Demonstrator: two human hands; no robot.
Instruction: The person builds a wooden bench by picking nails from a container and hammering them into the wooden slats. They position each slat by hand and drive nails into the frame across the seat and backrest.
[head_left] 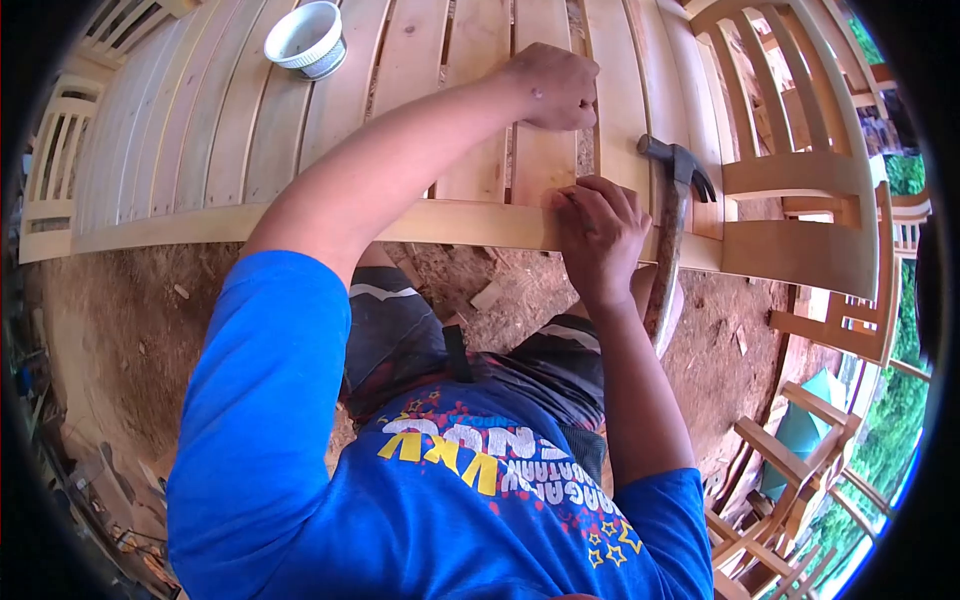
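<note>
My left hand (555,86) is closed in a fist over the wooden slats (410,45), with its fingers hidden from view. Nearer to me, my right hand (603,235) rests at the front rail (480,222), its fingers curled and pinched; whatever they hold is too small to make out. Just right of that hand lies a claw hammer (672,215), its metal head on the slats and its handle sticking out past the front rail. Neither hand touches the hammer head. A white cup (305,42) stands on the slats at the upper left.
Slatted armrests rise at the right (790,180) and far left (58,165) of the bench. Below it is brown ground (150,330) with wood scraps. Wooden furniture frames (800,460) and a teal object (808,425) are at the lower right.
</note>
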